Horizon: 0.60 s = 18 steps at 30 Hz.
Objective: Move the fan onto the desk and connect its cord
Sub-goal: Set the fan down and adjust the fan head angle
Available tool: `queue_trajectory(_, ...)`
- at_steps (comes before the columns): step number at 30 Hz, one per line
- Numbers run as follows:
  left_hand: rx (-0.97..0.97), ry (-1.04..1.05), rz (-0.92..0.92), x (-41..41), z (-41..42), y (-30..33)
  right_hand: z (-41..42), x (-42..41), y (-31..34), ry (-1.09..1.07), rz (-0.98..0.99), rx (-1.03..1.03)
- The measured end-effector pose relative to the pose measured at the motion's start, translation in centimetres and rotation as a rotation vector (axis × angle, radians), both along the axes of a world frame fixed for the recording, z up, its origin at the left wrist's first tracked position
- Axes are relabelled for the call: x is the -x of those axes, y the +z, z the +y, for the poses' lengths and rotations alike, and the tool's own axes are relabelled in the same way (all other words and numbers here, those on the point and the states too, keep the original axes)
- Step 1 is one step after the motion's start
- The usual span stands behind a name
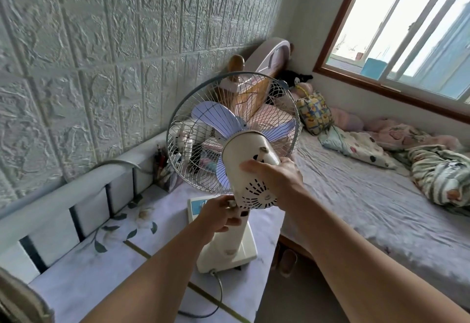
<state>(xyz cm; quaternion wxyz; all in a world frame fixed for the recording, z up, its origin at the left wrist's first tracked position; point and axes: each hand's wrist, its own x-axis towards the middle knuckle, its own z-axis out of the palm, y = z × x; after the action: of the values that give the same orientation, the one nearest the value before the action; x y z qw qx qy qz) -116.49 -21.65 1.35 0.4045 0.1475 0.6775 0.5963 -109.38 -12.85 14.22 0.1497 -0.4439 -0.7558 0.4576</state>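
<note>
A cream table fan [244,154] with pale blue blades inside a wire cage stands with its base [230,254] on the desk [101,266], near the desk's right edge. My right hand [274,177] wraps over the motor housing behind the cage. My left hand [221,214] grips the knob at the neck just below the motor. The grey cord [219,294] leaves the back of the base and loops over the desk toward me. Its plug is out of sight.
A textured brick-pattern wall runs along the left behind a white rail with black bars [76,210]. A pen holder [165,170] stands at the desk's far end. A bed [368,195] with pillows and bedding lies to the right under a window [407,30]. Slippers [287,261] sit below.
</note>
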Motion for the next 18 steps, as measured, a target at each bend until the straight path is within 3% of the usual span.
queue_trajectory(8, -0.001, -0.017, -0.023, 0.3, -0.1, -0.2, -0.1, -0.2, -0.2, 0.015, -0.021, -0.043)
queue_trajectory(14, -0.093, 0.081, -0.277, 1.0, -0.6, -0.1, -0.2, -0.4, -0.3, 0.020, -0.013, -0.049)
queue_trajectory(18, -0.067, 0.032, -0.096, 1.0, -0.1, 0.0, -0.2, -0.5, -0.3, 0.017, -0.027, -0.062)
